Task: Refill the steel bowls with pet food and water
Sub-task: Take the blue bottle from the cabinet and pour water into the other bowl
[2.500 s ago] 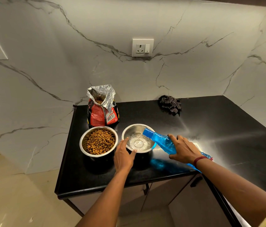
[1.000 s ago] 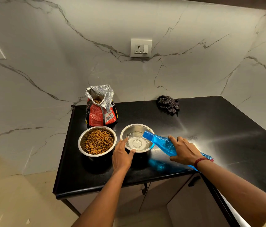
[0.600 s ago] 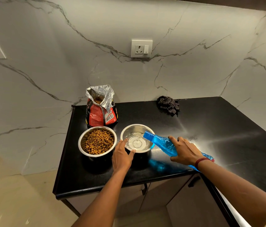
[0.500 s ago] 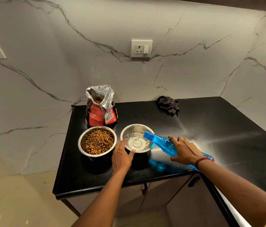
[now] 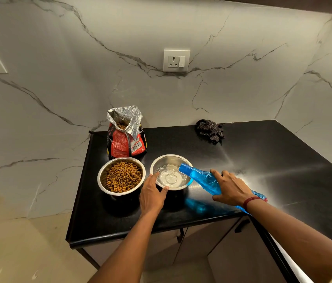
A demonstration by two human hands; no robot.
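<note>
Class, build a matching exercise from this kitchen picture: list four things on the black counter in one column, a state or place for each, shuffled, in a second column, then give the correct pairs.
Things
1. left steel bowl
2. right steel bowl
3. blue bottle
4. food bag

States
A. tilted, mouth over a bowl, held by the right hand
B. standing open behind the bowls
C. full of brown kibble
D. holds some water, rim steadied by the left hand

Pairs: 1-C, 2-D, 3-A, 4-B
</note>
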